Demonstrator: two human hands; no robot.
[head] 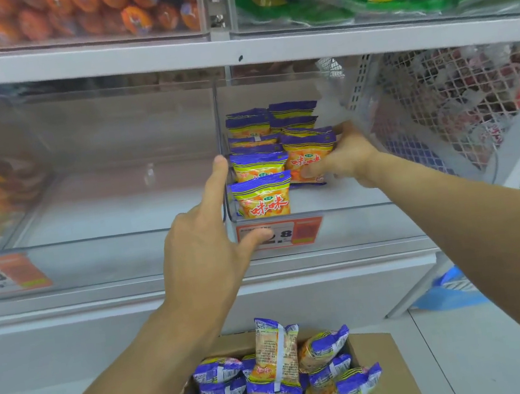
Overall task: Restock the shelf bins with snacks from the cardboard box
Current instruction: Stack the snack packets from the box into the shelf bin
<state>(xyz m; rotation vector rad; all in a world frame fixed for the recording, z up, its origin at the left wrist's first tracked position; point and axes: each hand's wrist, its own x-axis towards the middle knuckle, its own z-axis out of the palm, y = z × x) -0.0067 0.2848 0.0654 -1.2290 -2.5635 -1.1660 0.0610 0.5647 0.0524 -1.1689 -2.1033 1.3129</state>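
Observation:
A clear shelf bin holds two rows of upright purple, yellow and orange snack packets. My right hand reaches into the bin and grips the front packet of the right row by its side. My left hand hovers in front of the bin's left wall, its forefinger straight up along the divider and its thumb out over the orange price tag; it holds nothing. The cardboard box stands below at the bottom centre, heaped with several of the same packets.
The clear bin to the left shows a bare floor, and orange packets lie in the one beyond it. A white mesh basket of red snacks hangs tilted at the right. Full bins of orange and green packets line the shelf above. A blue object lies on the floor.

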